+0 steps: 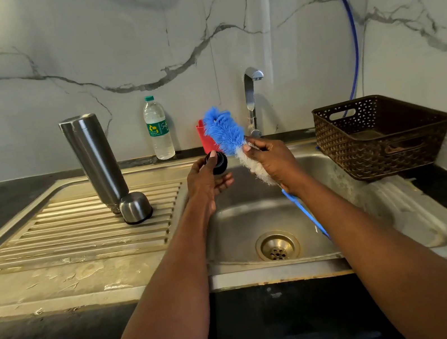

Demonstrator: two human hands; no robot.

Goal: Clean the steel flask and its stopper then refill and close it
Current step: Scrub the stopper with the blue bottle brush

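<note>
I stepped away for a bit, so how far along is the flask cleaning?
Roughly midway. The steel flask stands upside down on the drainboard beside its cup lid, so it looks washed. In hand: the left hand holds the black stopper, the right hand the bottle brush. Left: refilling and closing.

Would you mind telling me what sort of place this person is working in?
Most likely a home kitchen sink area: a stainless steel sink with a ribbed drainboard, a curved chrome tap against a marble-patterned wall, and a brown perforated plastic basket on the dark counter.
</note>
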